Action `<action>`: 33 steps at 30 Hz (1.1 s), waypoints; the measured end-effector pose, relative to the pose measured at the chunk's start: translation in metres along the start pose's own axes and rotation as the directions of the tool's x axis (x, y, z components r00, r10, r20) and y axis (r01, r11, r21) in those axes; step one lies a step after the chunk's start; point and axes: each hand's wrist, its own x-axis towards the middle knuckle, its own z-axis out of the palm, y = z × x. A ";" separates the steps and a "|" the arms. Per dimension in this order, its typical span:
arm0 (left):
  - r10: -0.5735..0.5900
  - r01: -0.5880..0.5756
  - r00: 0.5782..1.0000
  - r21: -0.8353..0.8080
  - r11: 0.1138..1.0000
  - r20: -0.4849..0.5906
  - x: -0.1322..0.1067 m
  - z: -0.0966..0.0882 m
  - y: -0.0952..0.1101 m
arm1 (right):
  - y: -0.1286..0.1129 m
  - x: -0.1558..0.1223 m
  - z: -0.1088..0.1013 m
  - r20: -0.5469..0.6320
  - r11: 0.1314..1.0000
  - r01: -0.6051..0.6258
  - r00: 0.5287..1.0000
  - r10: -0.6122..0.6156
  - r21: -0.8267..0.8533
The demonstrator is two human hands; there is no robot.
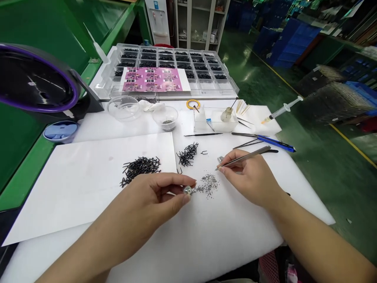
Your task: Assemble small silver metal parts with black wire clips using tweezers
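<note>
My left hand pinches a small shiny silver piece between thumb and forefinger, low over the white work surface. Right beside it lies a scatter of tiny silver bits. In my right hand are metal tweezers, their tip pointing down and left near another small silver piece. Whether that second piece touches my fingers, I cannot tell. Behind my left hand lie a large heap of black forked parts and a smaller heap of the same parts.
A compartment box full of black parts stands at the back, a pink printed sheet on it. Nearer are a clear cup, yellow tape roll, small bottle, blue cutter and syringe. A purple-rimmed fan-like device stands left.
</note>
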 end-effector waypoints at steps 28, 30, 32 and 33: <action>0.079 -0.080 0.996 -0.058 0.995 -0.032 0.006 0.002 0.002 | -0.004 -0.001 -0.002 0.028 0.974 0.147 0.989 -0.144 -0.170; 0.078 -0.080 0.996 -0.049 0.996 -0.036 0.005 0.002 0.001 | -0.003 -0.002 -0.001 0.000 0.979 0.148 0.989 -0.150 -0.136; 0.073 -0.074 0.997 -0.042 0.996 -0.037 0.005 0.002 0.000 | -0.004 -0.001 0.001 -0.020 0.988 0.141 0.990 -0.143 -0.063; 0.068 -0.070 0.997 -0.040 0.997 -0.035 0.005 0.001 0.000 | -0.005 0.000 0.003 -0.018 0.990 0.140 0.990 -0.140 -0.028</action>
